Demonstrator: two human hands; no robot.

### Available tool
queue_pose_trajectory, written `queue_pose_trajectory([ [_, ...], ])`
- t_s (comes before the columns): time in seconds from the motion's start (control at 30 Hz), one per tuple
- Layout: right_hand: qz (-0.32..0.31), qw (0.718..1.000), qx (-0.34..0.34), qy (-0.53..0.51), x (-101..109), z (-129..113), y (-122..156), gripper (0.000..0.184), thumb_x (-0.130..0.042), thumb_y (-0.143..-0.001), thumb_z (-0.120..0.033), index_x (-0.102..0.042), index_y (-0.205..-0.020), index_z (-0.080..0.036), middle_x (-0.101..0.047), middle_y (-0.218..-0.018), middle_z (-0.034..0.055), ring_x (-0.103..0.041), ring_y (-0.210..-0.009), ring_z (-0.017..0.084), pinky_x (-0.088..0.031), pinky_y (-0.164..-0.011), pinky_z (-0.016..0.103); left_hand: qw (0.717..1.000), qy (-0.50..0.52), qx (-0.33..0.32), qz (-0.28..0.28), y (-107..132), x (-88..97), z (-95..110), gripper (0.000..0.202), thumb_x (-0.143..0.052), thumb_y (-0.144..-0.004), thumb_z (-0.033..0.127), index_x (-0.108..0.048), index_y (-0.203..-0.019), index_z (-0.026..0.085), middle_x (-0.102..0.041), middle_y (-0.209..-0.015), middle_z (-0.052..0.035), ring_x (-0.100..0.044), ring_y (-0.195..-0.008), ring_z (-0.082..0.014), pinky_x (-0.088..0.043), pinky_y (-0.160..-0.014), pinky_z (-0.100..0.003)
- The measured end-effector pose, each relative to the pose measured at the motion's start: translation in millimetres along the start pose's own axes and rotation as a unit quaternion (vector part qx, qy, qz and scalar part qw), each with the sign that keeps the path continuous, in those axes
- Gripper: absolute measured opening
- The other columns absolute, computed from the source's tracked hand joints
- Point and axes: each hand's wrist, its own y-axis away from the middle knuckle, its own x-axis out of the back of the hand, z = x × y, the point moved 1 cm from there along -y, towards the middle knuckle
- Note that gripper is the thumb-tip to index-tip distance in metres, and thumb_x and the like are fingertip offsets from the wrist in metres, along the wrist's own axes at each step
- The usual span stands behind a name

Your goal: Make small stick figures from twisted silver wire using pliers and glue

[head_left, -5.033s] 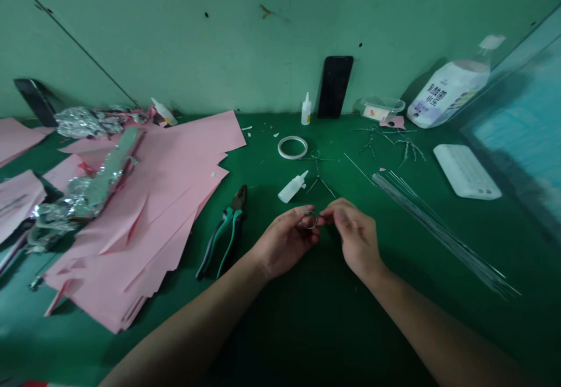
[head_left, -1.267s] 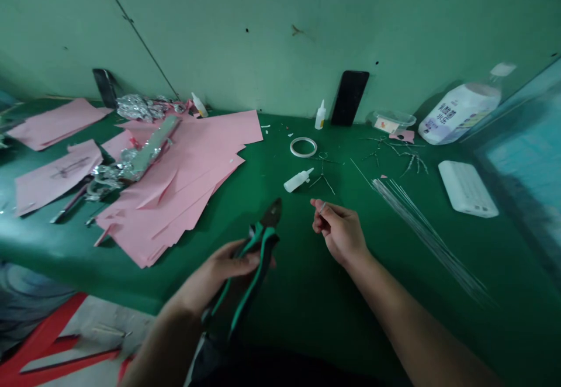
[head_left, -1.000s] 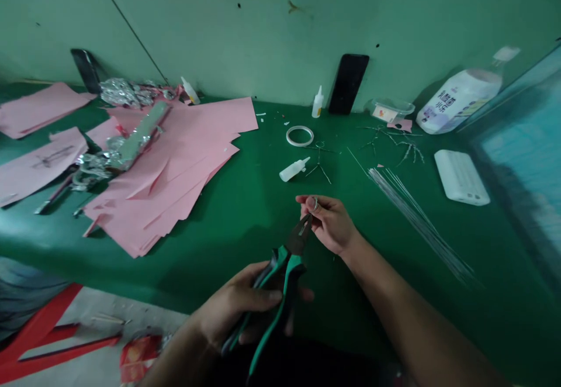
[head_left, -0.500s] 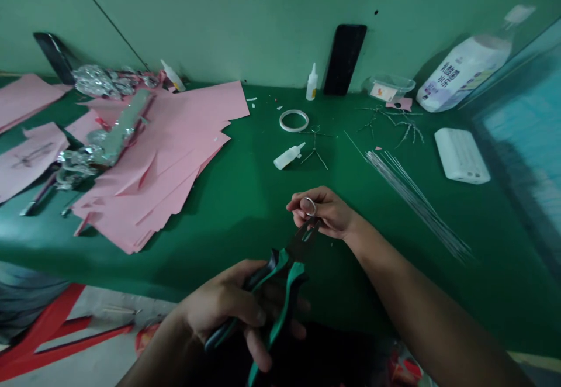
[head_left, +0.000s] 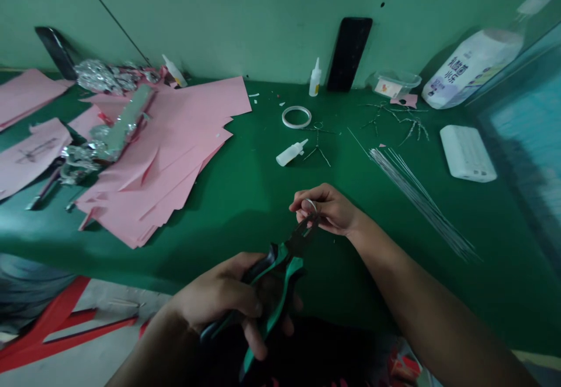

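Note:
My left hand is wrapped round the handles of green-and-black pliers. Their jaws point up and to the right, meeting the fingers of my right hand. Between finger and thumb, my right hand pinches a small loop of silvery wire, right at the plier tips. Whether the jaws touch the wire is hard to make out. A twisted wire figure lies on the green table beyond my hands. To the right rests a bundle of straight wires.
Pink paper sheets cover the left side, with crumpled foil behind. A glue bottle lies near a ring of tape. A phone leans on the wall. At right are a white power bank and a large bottle.
The plier jaws have moved up slightly toward the wire loop and look closer together. The whole view has shifted a little; both hands keep their holds.

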Motion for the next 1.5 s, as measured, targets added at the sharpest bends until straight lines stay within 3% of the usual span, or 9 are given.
queue_pose_trajectory([
  [0.37,0.005,0.999,0.018,0.030,3.4,2.2,0.2,0.016,-0.077,-0.076,-0.034,-0.078,-0.082,-0.019,-0.058,-0.075,-0.0001,-0.056,-0.061,0.009,-0.049,-0.052,0.024,0.999,-0.038,0.003,0.004,2.2,0.0,9.0,0.053,-0.051,-0.058,0.005,-0.067,-0.108,0.010,-0.076,-0.082,-0.0126,-0.067,-0.046,-0.0181,-0.047,-0.036,-0.018],
  [0.63,0.010,0.999,0.020,0.042,-0.1,-0.7,-0.2,0.016,-0.078,-0.074,-0.034,-0.078,-0.080,-0.019,-0.059,-0.071,-0.0008,-0.058,-0.059,0.009,-0.049,-0.051,0.023,0.998,-0.056,0.009,-0.018,2.8,3.0,12.1,0.050,-0.047,-0.056,0.005,-0.070,-0.101,0.008,-0.075,-0.075,-0.0111,-0.061,-0.037,-0.0142,-0.041,-0.030,-0.016],
  [0.8,-0.004,0.999,0.010,0.048,-0.2,0.0,0.7,0.019,-0.079,-0.073,-0.036,-0.079,-0.079,-0.018,-0.060,-0.070,-0.0002,-0.058,-0.057,0.009,-0.049,-0.050,0.023,0.998,-0.039,0.013,-0.038,2.4,4.7,11.1,0.045,-0.048,-0.056,0.006,-0.070,-0.096,0.007,-0.073,-0.072,-0.0104,-0.053,-0.031,-0.0106,-0.034,-0.025,-0.015],
  [1.07,-0.002,0.998,0.012,0.056,0.8,0.8,0.9,0.019,-0.078,-0.073,-0.038,-0.079,-0.081,-0.020,-0.058,-0.071,-0.0008,-0.056,-0.058,0.009,-0.051,-0.054,0.025,0.999,-0.037,0.006,-0.013,0.8,6.2,8.2,0.035,-0.050,-0.056,0.007,-0.068,-0.086,0.010,-0.068,-0.063,-0.0055,-0.037,-0.028,-0.0036,-0.022,-0.024,-0.011],
  [1.17,-0.004,0.998,0.014,0.053,-0.6,-0.2,1.0,0.020,-0.076,-0.075,-0.038,-0.079,-0.084,-0.020,-0.055,-0.072,-0.0006,-0.055,-0.060,0.009,-0.051,-0.055,0.026,1.000,-0.006,0.006,-0.030,-0.6,8.6,5.4,0.037,-0.052,-0.054,0.007,-0.066,-0.089,0.008,-0.068,-0.065,-0.0077,-0.039,-0.028,-0.0043,-0.024,-0.023,-0.011],
  [1.33,0.003,0.999,0.040,0.021,-12.6,-10.3,7.1,0.023,-0.074,-0.077,-0.036,-0.078,-0.094,-0.021,-0.056,-0.079,0.0003,-0.049,-0.059,0.008,-0.050,-0.052,0.024,0.991,0.107,-0.032,-0.075,-3.1,16.5,-2.1,0.061,-0.053,-0.049,0.006,-0.063,-0.108,0.010,-0.069,-0.075,-0.0096,-0.064,-0.047,-0.0173,-0.030,-0.022,-0.011],
  [1.5,0.032,0.996,0.074,0.045,-32.5,-30.9,14.0,0.028,-0.072,-0.079,-0.041,-0.077,-0.100,-0.023,-0.057,-0.085,0.0022,-0.054,-0.066,0.010,-0.050,-0.055,0.023,0.976,0.130,-0.057,-0.165,-2.7,17.7,6.4,0.065,-0.054,-0.048,0.004,-0.065,-0.111,0.008,-0.072,-0.075,-0.0125,-0.061,-0.038,-0.0171,-0.037,-0.023,-0.015],
])
